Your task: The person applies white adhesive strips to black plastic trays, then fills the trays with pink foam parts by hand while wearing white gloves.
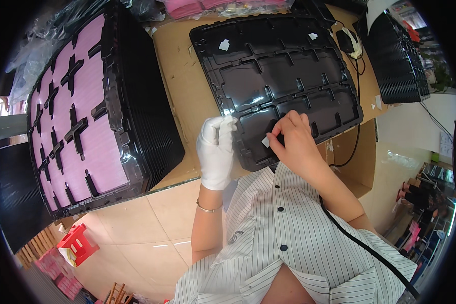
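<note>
Black compartment tray (278, 71) is lying flat on the counter (180, 76), its near edge just in front of the person's striped shirt (289, 238). The bare right hand (294, 144) is resting over a near compartment, its grip pinched shut on a small white label (265, 142) between thumb and fingertips. The left hand (216, 152), wearing a white glove, is touching the tray's near left rim, its fingers curled loosely with nothing clearly held. Two more white labels (224, 44) are sitting in far compartments. To the left, a stack of black trays (137, 101) with pink sheets (86, 121) on top is standing well apart. A red stool (76, 245) is sitting on the floor below.
</note>
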Action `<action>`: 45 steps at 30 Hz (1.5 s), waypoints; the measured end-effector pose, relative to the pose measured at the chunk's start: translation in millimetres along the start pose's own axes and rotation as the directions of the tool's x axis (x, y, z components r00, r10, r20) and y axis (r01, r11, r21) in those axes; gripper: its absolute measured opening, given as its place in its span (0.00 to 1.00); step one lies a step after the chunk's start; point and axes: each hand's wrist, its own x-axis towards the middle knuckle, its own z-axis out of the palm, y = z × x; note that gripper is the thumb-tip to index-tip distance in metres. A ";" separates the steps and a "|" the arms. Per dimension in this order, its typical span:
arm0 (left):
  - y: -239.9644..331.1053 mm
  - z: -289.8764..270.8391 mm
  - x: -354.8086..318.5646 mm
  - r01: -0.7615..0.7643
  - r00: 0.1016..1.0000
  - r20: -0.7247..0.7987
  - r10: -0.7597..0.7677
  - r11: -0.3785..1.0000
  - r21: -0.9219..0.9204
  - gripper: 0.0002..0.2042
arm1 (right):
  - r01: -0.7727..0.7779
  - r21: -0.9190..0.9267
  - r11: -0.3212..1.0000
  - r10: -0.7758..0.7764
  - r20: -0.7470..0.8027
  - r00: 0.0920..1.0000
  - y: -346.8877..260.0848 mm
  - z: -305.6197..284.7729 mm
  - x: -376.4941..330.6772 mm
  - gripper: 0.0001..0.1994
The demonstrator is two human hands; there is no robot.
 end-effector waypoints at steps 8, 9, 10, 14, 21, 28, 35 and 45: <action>-0.1 1.7 -1.2 -0.020 1.000 -0.004 0.021 0.999 0.027 0.04 | 0.015 -0.041 0.999 -0.016 -0.008 1.000 2.6 1.9 0.0 0.06; -0.8 1.4 -1.0 -0.023 1.000 -0.003 0.023 0.999 0.029 0.04 | 0.022 -0.063 0.998 -0.022 -0.011 1.000 2.5 3.1 0.0 0.07; -1.4 0.8 -1.2 -0.026 1.000 -0.002 0.026 0.999 0.031 0.04 | 0.021 -0.060 0.998 -0.022 -0.011 1.000 1.6 2.9 -0.6 0.07; -2.4 0.4 -2.0 -0.040 0.999 0.017 0.038 0.997 0.073 0.04 | 0.130 -0.206 0.970 -0.145 -0.058 0.988 -0.3 5.0 -4.8 0.06; -8.5 2.7 5.8 -0.307 0.951 0.089 0.296 0.872 0.381 0.02 | 0.315 0.169 0.934 -0.318 -0.007 0.948 -5.5 -0.1 -11.4 0.05; -3.5 2.1 2.1 -0.184 0.983 0.040 0.180 0.950 0.251 0.02 | -0.306 0.925 0.226 0.040 0.305 0.952 42.1 -69.7 93.8 0.07; -1.0 0.1 0.3 -0.184 0.982 0.091 0.166 0.949 0.257 0.03 | 0.044 0.580 0.814 -0.082 0.038 0.996 23.9 -18.6 208.2 0.12; 2.9 -2.3 2.4 -0.257 0.966 0.106 0.236 0.927 0.272 0.04 | 0.130 0.164 0.978 -0.149 0.107 0.983 -7.3 -2.5 239.5 0.15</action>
